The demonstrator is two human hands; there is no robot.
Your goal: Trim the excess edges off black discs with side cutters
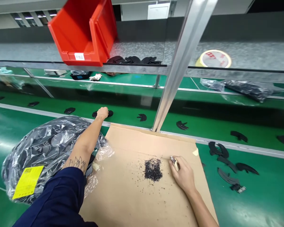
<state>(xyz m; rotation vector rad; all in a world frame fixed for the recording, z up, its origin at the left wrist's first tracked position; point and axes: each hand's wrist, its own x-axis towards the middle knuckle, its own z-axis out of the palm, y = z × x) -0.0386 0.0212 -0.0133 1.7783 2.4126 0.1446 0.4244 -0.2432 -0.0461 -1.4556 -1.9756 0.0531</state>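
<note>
Red bin (101,34) w/ lbl (79,56), tape roll (214,59)

Dark, thin-looking black pieces (110,113) show on both sides of the left hand (102,112) on the green strip (125,115), the hand covering their middle so that whether they form one part or two cannot be told. A small hand tool (176,164), with a shiny metal end and a pale yellowish grip, sits in the closed fingers of the right hand (184,174), its metal end toward the far side of the cardboard sheet (123,183) below. Much of the tool is hidden by the hand, leaving its exact kind unclear.
</note>
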